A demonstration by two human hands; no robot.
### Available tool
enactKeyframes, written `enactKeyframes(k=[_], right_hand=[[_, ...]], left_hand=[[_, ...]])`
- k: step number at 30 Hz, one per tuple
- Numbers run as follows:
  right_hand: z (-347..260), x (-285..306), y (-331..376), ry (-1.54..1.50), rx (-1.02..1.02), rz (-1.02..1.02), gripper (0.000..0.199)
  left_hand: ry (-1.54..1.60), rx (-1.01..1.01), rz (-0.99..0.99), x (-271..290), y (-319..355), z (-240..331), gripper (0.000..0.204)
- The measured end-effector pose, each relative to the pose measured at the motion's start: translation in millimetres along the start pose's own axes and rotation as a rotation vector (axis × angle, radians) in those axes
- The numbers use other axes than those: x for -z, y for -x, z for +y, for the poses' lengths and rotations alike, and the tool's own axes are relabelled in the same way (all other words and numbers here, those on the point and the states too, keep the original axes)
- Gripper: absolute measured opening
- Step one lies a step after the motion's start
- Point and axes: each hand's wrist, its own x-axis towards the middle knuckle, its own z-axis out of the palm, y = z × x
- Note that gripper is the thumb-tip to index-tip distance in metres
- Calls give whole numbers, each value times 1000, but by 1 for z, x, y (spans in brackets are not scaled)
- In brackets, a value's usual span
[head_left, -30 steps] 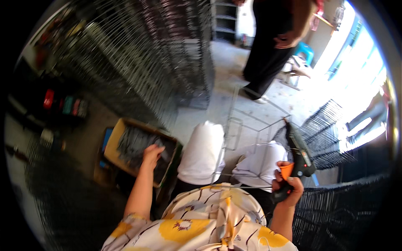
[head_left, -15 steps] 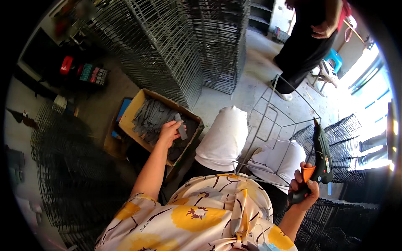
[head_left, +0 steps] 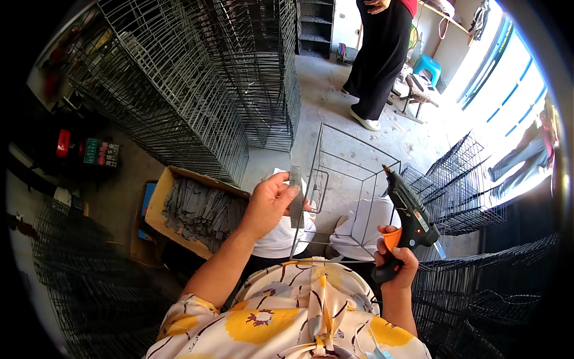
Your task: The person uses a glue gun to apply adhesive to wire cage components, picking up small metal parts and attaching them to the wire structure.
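A: Where to begin, for the hands?

B: With the wire frame as landmark, standing over the lap. At its left side, pinches a flat gray strip between thumb and fingers of the left hand. At its right side, grips a black glue gun in the right hand, fingers around the orange trigger, nozzle near the frame's far right corner.

A: How far along, to judge by this?

B: Early, seemingly. One strip in hand, upright, in front of the frame's left rods in this view. Cannot tell contact from mere overlap there. On the frame itself, no strip visible in place, nor any glue to make out.

A: And remaining?

B: Left of the frame, a cardboard box with many more gray strips heaped inside, apparently unused.
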Motion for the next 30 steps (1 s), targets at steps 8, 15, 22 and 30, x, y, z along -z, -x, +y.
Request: enactKeyframes(k=[8,15,22,30], right_hand=[[1,-2,5,36,-19,26,48],[-3,-4,7,64,-14,32,51],[-6,-3,5,48,-44,45,51],[-3,0,5,-17,-57,19,47]], left_hand=[[93,135,-138,-1,-8,33,23],[111,199,-204,-4,-21,44,23],[122,214,-265,-4,-26,51,23],[115,185,-272,-1,-24,46,25]])
